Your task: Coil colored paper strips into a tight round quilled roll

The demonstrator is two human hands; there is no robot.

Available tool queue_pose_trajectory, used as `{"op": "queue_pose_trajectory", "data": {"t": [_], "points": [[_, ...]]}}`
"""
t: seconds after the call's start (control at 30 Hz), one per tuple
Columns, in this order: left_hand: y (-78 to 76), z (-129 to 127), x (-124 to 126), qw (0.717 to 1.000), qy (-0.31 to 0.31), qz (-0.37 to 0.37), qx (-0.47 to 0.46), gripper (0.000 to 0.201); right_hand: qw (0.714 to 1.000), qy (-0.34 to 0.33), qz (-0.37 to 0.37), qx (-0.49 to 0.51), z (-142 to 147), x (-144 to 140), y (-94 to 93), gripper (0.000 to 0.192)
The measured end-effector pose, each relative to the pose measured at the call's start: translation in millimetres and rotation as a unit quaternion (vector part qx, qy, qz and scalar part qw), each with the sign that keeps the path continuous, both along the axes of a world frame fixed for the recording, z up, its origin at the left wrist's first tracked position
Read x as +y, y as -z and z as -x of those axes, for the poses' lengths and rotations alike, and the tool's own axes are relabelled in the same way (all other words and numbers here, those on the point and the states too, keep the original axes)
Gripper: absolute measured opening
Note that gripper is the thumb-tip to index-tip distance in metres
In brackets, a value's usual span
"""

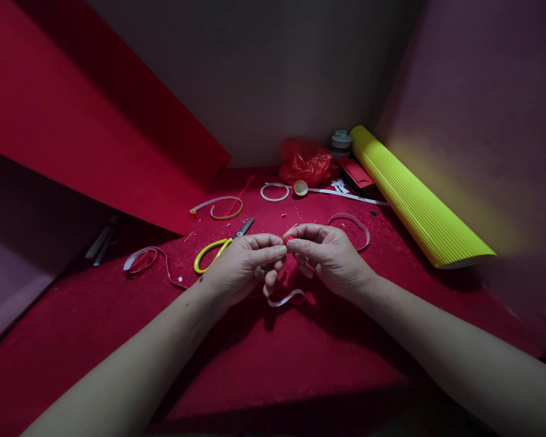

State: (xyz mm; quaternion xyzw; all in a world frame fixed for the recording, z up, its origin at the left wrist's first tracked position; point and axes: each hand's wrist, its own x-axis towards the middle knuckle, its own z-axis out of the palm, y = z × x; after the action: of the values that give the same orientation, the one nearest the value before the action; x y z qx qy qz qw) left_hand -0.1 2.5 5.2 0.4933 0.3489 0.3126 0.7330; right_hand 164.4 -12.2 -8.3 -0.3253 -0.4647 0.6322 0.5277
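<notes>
While the left hand [249, 265] and right hand [330, 256] pinch a small red piece [289, 239], scissors [227, 242] (yellow-handled) lie beyond the left.

no readable text, no legible labels, brands, numbers or signs

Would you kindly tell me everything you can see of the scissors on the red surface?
The scissors have dark, metallic-looking blades and bright yellow handles, plastic by their look. One handle loop shows; the left hand seems to hide the rest. They lie on the red surface, blades pointing away from the person and to the right. Whether the blades are fully closed is hard to tell, as is whether the hand touches them.
</notes>
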Motion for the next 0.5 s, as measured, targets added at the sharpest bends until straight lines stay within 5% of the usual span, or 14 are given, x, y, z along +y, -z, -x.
{"op": "queue_pose_trajectory", "data": {"t": [0.2, 0.37, 0.5], "points": [[-14.8, 8, -2, 0.988, -0.014, -0.063, 0.139, 0.024, 0.998, 0.001, -0.032, -0.059, -3, 1, 0.8, 0.018], [-24.5, 13, -4, 0.983, -0.109, -0.121, 0.089, 0.023, 1.000, -0.008, -0.006, -0.025, 0, -1, -0.9, 0.019], [-22.8, 6, -10, 0.975, -0.098, -0.184, 0.079, 0.020, 0.999, -0.026, 0.040, 0.004, 2, -3, -2.1, 0.020]]}}
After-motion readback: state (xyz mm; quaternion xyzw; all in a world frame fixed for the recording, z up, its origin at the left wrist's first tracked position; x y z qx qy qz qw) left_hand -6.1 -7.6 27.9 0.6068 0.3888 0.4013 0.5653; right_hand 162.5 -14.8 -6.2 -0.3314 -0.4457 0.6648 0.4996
